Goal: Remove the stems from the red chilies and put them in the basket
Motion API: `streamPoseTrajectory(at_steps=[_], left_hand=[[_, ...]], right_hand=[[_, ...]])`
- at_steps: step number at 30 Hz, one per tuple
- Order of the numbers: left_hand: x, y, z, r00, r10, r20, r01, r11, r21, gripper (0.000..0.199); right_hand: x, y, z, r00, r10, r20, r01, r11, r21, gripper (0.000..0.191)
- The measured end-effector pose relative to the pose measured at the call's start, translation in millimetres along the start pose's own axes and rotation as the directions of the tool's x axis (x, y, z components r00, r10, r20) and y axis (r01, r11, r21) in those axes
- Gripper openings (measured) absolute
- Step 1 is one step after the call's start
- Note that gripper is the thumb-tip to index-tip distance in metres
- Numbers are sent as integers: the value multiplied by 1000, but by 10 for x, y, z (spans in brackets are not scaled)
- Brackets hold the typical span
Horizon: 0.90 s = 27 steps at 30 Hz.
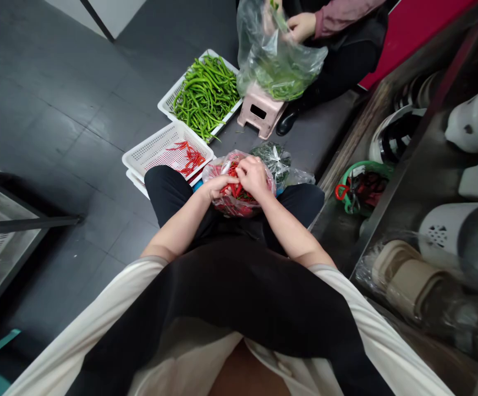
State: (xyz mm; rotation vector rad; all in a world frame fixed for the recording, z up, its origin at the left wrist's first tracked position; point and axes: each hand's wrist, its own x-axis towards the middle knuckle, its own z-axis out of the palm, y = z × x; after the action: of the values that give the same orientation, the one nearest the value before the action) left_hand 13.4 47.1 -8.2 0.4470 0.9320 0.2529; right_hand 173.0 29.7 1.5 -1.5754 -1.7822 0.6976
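A clear plastic bag (235,205) full of red chilies (234,190) rests between my knees. Over its opening, my left hand (219,187) has its fingers closed at the chilies. My right hand (252,175) is bent in from the other side, its fingertips meeting those of my left hand in a pinch. What lies between the fingertips is too small to make out. Left of the bag, a white basket (148,151) holds a small pile of red chilies (189,157).
Beyond is a white basket (167,104) of green peppers (208,93). A tied bag of greens (278,162) lies by my right knee. Another person's hands (302,26) work in a bag over a pink stool (260,110). Shelves with containers (445,231) stand at right.
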Motion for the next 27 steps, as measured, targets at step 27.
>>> streamPoseTrajectory(at_steps=[27], left_hand=[[-126, 39, -163, 970, 243, -17, -223, 856, -467, 18]], right_hand=[[-170, -214, 336, 724, 573, 384, -624, 307, 719, 18]])
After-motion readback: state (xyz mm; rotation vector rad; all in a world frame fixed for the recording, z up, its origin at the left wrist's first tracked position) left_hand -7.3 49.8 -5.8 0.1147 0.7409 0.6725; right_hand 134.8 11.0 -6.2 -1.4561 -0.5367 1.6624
